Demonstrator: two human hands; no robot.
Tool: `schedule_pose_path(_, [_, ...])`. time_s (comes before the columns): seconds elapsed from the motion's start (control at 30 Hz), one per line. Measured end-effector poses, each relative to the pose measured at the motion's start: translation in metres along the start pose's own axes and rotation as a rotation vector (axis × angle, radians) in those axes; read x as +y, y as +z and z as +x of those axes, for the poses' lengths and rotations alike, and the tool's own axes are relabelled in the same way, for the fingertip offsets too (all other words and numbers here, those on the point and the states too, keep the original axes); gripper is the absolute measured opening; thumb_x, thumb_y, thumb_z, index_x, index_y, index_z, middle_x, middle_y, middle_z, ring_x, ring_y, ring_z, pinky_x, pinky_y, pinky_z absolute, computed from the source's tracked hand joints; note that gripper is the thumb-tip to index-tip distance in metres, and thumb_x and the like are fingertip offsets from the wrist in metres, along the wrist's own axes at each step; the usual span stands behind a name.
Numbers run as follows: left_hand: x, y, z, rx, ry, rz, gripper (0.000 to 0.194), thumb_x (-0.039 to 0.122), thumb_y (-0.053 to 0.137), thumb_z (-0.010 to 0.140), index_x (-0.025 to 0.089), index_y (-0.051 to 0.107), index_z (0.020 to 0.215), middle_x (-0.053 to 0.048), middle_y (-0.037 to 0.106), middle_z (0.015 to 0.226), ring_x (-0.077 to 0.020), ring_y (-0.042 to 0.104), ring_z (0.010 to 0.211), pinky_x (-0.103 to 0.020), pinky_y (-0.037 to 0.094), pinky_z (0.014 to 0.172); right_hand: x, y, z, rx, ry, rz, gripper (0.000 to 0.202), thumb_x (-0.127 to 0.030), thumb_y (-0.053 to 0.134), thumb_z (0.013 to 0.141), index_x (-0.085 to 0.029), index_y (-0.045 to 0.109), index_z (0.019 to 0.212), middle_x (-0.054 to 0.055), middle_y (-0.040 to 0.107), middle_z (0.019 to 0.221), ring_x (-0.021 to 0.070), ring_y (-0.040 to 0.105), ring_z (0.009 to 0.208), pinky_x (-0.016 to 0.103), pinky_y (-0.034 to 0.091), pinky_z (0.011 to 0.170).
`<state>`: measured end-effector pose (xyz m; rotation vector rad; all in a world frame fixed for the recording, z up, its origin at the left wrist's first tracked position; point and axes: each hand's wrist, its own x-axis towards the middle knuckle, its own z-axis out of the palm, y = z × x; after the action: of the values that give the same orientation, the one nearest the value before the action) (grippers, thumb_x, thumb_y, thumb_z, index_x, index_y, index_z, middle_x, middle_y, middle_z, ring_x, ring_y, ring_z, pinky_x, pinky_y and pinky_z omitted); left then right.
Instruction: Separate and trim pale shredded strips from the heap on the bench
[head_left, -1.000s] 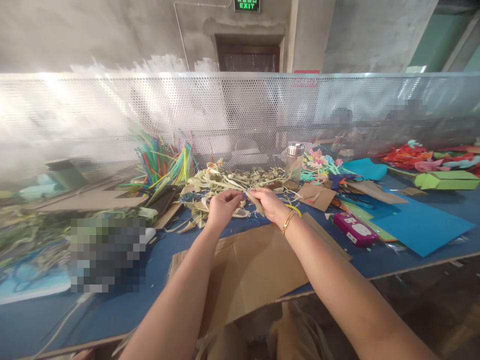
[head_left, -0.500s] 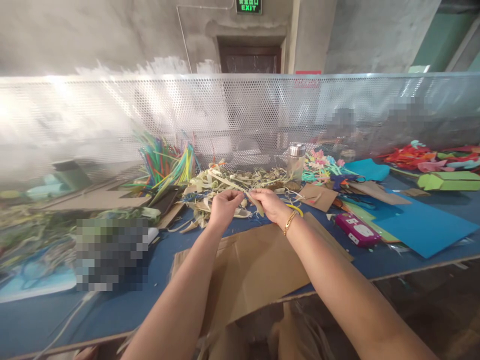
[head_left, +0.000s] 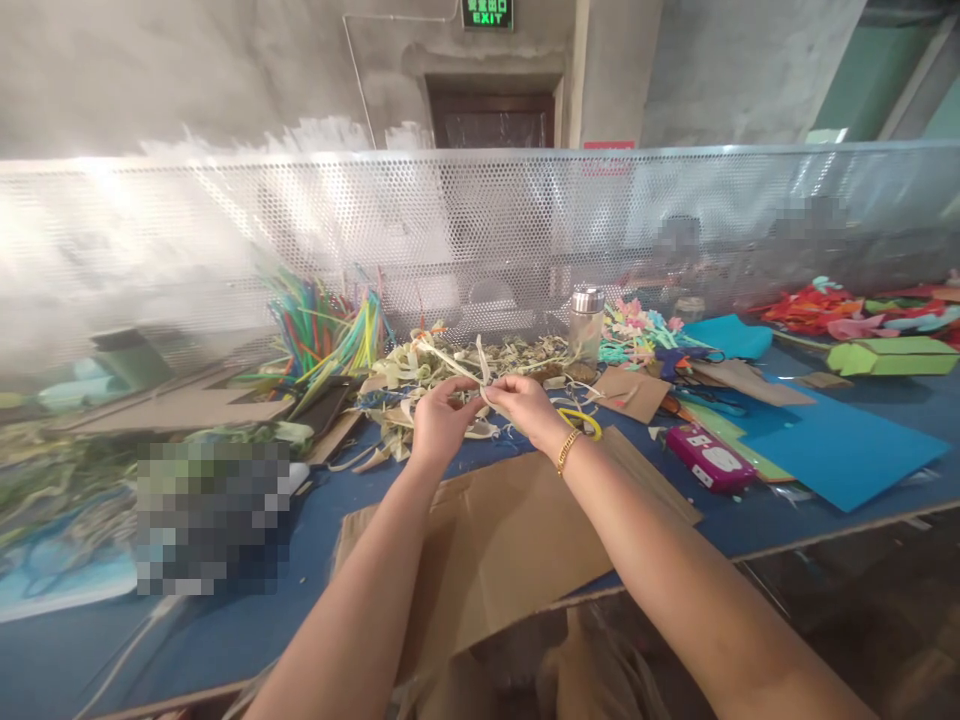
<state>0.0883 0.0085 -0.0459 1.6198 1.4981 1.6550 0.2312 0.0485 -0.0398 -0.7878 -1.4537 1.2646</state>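
My left hand [head_left: 444, 420] and my right hand [head_left: 525, 408] meet over the table, fingertips almost touching. Both are closed in a pinch on a thin pale strip [head_left: 483, 362], whose upper end stands up above my fingers; it looks like dried leaf or husk. Behind my hands lies a tangled heap of similar pale and greenish strips [head_left: 405, 362]. Under my forearms a flat sheet of brown cardboard [head_left: 517, 540] overhangs the table's front edge. A yellow ring-shaped piece [head_left: 581, 422] lies just right of my right wrist.
A clear bottle with a metal cap [head_left: 586, 325] stands behind the heap. Colourful pipe cleaners [head_left: 319, 325] are at back left. On the right lie a purple box [head_left: 709, 458], blue sheets [head_left: 847, 450] and a green folded paper piece [head_left: 892, 356]. A perforated metal screen [head_left: 300, 220] runs along the back.
The strip's free end, earlier hanging down by my right fingers, now points upward between my hands. My hands have come closer together. The whole view has shifted slightly.
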Motion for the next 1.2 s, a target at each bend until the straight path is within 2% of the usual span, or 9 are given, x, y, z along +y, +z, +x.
schedule_pose_path(0.2, [0.006,0.002,-0.002,-0.181,0.085,-0.081,0.031,0.037,0.071,0.069,0.018,0.070,0.093,-0.002,0.066,0.072,-0.0164,0.060,0.064,-0.025,0.047,0.059,-0.006,-0.004,-0.003,-0.018,-0.056,-0.128,0.023,-0.041,0.067,0.070,-0.018,0.068,0.067,-0.001,0.061,0.060,0.0106,0.049,0.057,0.024,0.036,0.057])
schedule_pose_path(0.3, [0.011,0.002,-0.004,-0.243,0.020,-0.129,0.031,0.044,0.065,0.074,0.017,0.071,0.087,-0.004,0.067,0.073,-0.0175,0.061,0.066,-0.027,0.049,0.062,-0.009,-0.006,-0.004,-0.089,0.007,-0.057,0.026,-0.042,0.069,0.069,-0.017,0.070,0.068,0.000,0.063,0.062,0.0118,0.051,0.059,0.025,0.039,0.060])
schedule_pose_path(0.43, [0.012,0.004,-0.003,-0.164,-0.124,-0.226,0.041,0.055,0.061,0.074,0.015,0.068,0.075,-0.004,0.065,0.066,-0.0164,0.060,0.060,-0.028,0.050,0.060,-0.009,-0.006,-0.004,-0.160,0.018,-0.043,0.024,-0.040,0.071,0.067,-0.016,0.070,0.067,-0.001,0.062,0.061,0.0101,0.048,0.059,0.024,0.037,0.061])
schedule_pose_path(0.6, [0.007,0.006,-0.001,-0.075,-0.299,-0.355,0.047,0.063,0.062,0.069,0.016,0.062,0.071,-0.004,0.063,0.060,-0.0157,0.059,0.054,-0.024,0.044,0.049,-0.006,-0.003,-0.002,-0.186,-0.017,-0.038,0.020,-0.036,0.071,0.066,-0.016,0.070,0.070,0.000,0.064,0.067,0.0111,0.052,0.066,0.025,0.040,0.068])
schedule_pose_path(0.77, [0.005,0.004,0.000,-0.049,-0.407,-0.456,0.059,0.073,0.047,0.074,0.016,0.058,0.068,-0.008,0.064,0.062,-0.0176,0.062,0.056,-0.027,0.046,0.050,-0.004,-0.004,-0.002,-0.193,-0.070,-0.125,0.014,-0.031,0.070,0.067,-0.017,0.067,0.069,-0.001,0.064,0.069,0.0114,0.052,0.067,0.025,0.039,0.068])
schedule_pose_path(0.87, [0.007,0.004,-0.001,-0.088,-0.391,-0.489,0.054,0.070,0.055,0.072,0.016,0.059,0.070,-0.008,0.065,0.066,-0.0166,0.063,0.059,-0.026,0.048,0.054,-0.006,-0.004,-0.004,-0.166,-0.062,-0.138,0.014,-0.031,0.068,0.068,-0.018,0.064,0.068,-0.002,0.063,0.066,0.0107,0.051,0.063,0.025,0.039,0.066])
schedule_pose_path(1.0, [0.009,0.004,-0.003,-0.170,-0.326,-0.450,0.042,0.052,0.075,0.064,0.015,0.063,0.079,-0.006,0.067,0.071,-0.0150,0.064,0.066,-0.024,0.047,0.059,-0.010,-0.003,-0.006,-0.167,-0.025,-0.083,0.013,-0.029,0.064,0.073,-0.018,0.060,0.066,-0.001,0.061,0.062,0.0119,0.054,0.061,0.026,0.042,0.063])
schedule_pose_path(1.1, [0.006,0.003,-0.002,-0.142,-0.268,-0.387,0.040,0.044,0.080,0.060,0.015,0.066,0.082,-0.005,0.068,0.073,-0.0144,0.063,0.069,-0.023,0.046,0.062,-0.009,-0.002,-0.005,-0.155,-0.013,-0.069,0.009,-0.026,0.063,0.073,-0.019,0.057,0.070,0.000,0.062,0.065,0.0135,0.057,0.060,0.027,0.044,0.062])
schedule_pose_path(1.2, [0.005,0.002,0.000,-0.112,-0.211,-0.360,0.039,0.043,0.079,0.059,0.014,0.068,0.082,-0.003,0.066,0.069,-0.0125,0.058,0.063,-0.024,0.044,0.060,-0.007,-0.003,-0.004,-0.100,-0.120,-0.214,0.011,-0.022,0.065,0.071,-0.021,0.057,0.078,0.000,0.062,0.069,0.0143,0.057,0.063,0.028,0.044,0.063])
